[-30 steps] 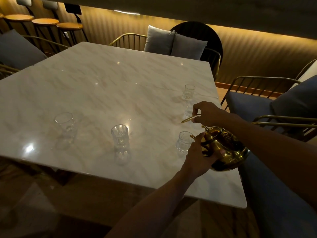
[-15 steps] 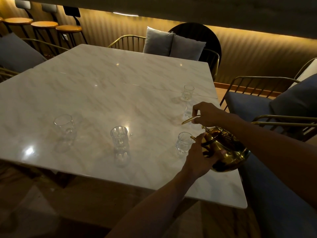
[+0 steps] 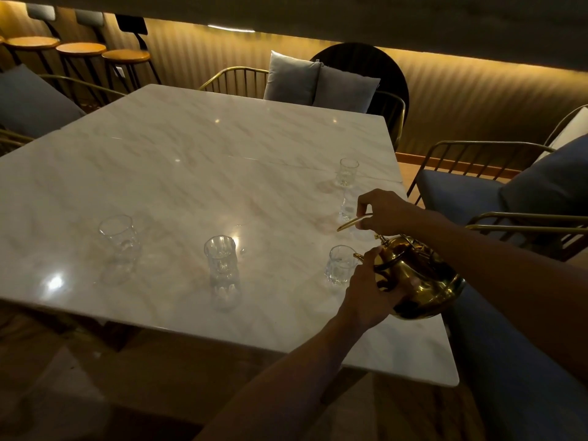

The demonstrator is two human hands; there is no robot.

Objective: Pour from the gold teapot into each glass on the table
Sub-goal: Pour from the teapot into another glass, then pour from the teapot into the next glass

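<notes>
The gold teapot [image 3: 424, 283] hangs tilted over the marble table's [image 3: 222, 148] near right corner, its spout at the rim of the near right glass [image 3: 339, 265]. My right hand [image 3: 386, 211] grips the thin gold handle above the pot. The pot's front, by the spout, rests against my left hand [image 3: 366, 292]. Other clear glasses stand at the near middle [image 3: 220, 257], near left [image 3: 118, 237] and far right [image 3: 347, 171]. I cannot tell whether liquid is flowing.
Cushioned chairs with gold frames stand on the right [image 3: 509, 198], at the back [image 3: 318, 81] and on the left [image 3: 28, 100]. Three bar stools [image 3: 79, 49] line the far left wall. The table's right edge lies just under the teapot.
Hardly anything differs: both hands keep the teapot tilted at the near right glass, and only the view has shifted slightly.
</notes>
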